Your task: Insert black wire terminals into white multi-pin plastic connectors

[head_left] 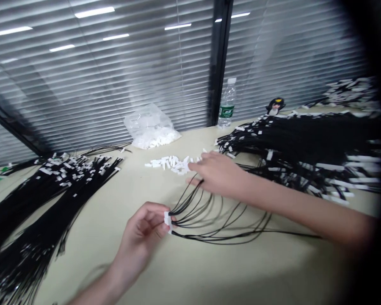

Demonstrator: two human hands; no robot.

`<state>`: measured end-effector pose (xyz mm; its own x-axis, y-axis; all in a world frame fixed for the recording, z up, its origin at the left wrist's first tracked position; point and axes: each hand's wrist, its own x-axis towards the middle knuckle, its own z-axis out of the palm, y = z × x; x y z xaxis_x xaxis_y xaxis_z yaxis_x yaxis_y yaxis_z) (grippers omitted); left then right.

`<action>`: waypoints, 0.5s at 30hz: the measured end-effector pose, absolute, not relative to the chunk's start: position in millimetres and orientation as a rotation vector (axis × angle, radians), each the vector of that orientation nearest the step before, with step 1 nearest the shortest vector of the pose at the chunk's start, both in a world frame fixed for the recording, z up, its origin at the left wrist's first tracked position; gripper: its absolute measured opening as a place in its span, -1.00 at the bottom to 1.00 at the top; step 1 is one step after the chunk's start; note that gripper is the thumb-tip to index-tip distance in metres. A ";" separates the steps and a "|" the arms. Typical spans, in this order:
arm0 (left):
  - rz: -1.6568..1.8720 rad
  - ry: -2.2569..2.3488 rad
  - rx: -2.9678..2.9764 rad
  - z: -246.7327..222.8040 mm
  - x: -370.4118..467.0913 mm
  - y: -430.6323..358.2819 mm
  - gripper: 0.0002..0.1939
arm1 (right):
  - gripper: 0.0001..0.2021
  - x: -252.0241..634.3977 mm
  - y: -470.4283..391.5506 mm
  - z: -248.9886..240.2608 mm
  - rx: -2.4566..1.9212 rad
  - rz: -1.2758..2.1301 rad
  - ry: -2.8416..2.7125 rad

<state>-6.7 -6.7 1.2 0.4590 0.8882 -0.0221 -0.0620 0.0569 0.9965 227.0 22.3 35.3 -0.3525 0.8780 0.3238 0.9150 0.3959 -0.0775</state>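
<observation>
My left hand [142, 231] pinches a small white plastic connector housing [167, 220] between thumb and fingers, a little above the table. Several thin black wires [206, 235] come out of the housing's right side and curve away in loops. Some of these wires run up to my right hand [214, 171], whose fingers are partly curled around them; its palm side is hidden. The right fingertips are beside a loose pile of small white plastic pieces [173, 163] on the table, slightly blurred.
Bundles of black wires with white ends lie left [51, 216] and right [317, 135] on the pale table [114, 271]. At the back, a clear bag [152, 127] holds white pieces. A water bottle [227, 106] and a penguin figure [275, 106] stand near the blinds.
</observation>
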 end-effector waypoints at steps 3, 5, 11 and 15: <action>0.910 0.832 1.221 2.5 -5.5 -4.4 -0.85 | -0.61 253.0 43.8 35.2 -1.659 0.058 -2.188; 0.943 0.867 1.164 1.7 -5.0 -1.6 -0.84 | -0.61 261.3 50.0 33.2 -1.630 0.318 -2.147; 0.907 0.887 0.993 -3.5 -8.3 5.5 -0.79 | -0.59 247.7 51.0 21.6 -1.300 1.046 -1.989; 0.906 0.878 0.921 -4.7 -8.7 8.0 -0.76 | -0.72 240.5 57.1 11.8 -1.161 1.076 -1.687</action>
